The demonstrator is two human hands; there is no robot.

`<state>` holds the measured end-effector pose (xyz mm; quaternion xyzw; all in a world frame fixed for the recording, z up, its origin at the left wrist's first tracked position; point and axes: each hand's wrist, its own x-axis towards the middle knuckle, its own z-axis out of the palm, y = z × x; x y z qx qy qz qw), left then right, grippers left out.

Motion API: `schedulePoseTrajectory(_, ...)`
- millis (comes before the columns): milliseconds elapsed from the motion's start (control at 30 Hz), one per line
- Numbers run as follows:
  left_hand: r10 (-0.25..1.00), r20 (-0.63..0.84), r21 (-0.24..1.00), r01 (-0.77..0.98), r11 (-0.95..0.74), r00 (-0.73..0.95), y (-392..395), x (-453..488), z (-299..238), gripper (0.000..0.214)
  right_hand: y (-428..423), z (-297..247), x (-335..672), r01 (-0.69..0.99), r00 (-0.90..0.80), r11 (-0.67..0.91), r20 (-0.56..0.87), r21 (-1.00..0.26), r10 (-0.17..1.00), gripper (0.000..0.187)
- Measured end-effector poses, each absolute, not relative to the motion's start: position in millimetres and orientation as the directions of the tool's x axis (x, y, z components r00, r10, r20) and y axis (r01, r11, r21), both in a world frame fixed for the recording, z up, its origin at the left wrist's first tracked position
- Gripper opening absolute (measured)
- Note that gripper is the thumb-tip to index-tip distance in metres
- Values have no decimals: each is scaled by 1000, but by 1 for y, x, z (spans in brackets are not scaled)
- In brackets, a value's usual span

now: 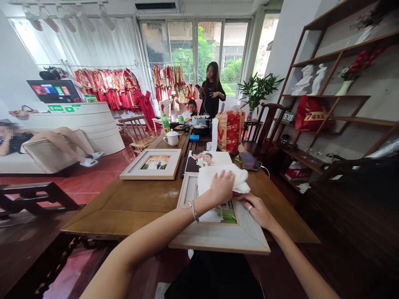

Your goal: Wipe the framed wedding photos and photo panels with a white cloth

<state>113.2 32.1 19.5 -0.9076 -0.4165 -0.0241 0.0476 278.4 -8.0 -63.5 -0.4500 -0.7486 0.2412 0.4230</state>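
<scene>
A pale wooden picture frame (230, 237) lies flat at the near edge of the wooden table (137, 203), its front overhanging the edge. My left hand (222, 187) presses a white cloth (215, 177) down on the picture inside the frame, fingers curled over the cloth. My right hand (257, 209), wearing a ring, rests on the frame's right side with fingers lying flat, touching the cloth's edge. A second framed photo (152, 163) lies to the left. An unframed wedding photo (204, 160) lies just beyond the cloth.
A white teapot (172, 137), a red gift bag (230, 130), a phone (249, 161) and tea things stand farther along the table. A person stands by the window with a seated person below; another reclines on a sofa at left. Wooden shelves fill the right wall.
</scene>
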Motion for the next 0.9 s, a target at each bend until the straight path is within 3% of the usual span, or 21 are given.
schedulePoseTrajectory(100,533,79,-126,538,-833,843,44,118,8,61,-8,-64,279,495,-205,450,403,-743,892,28)
schedulePoseTrajectory(133,512,76,-151,517,-842,856,45,115,6,61,-8,-63,278,487,-222,465,410,-739,885,27)
schedulePoseTrajectory(267,656,55,-239,648,-724,753,39,82,5,61,-8,-60,278,407,-278,514,434,-755,857,25)
schedulePoseTrajectory(467,866,-24,-269,831,-487,500,20,12,25,65,-8,-61,277,379,-255,501,433,-778,865,24)
schedulePoseTrajectory(567,825,-125,-193,802,-565,551,-13,-9,42,68,-8,-61,277,383,-263,507,434,-772,861,25)
schedulePoseTrajectory(700,597,-423,109,692,-713,682,-85,-18,71,75,-8,-62,278,387,-274,518,442,-762,854,25)
schedulePoseTrajectory(800,551,-405,223,663,-715,730,-121,-13,76,80,-8,-63,278,392,-270,517,442,-761,855,24)
schedulePoseTrajectory(900,664,-259,165,710,-685,701,-114,-2,56,79,-9,-62,277,389,-271,514,438,-764,857,23)
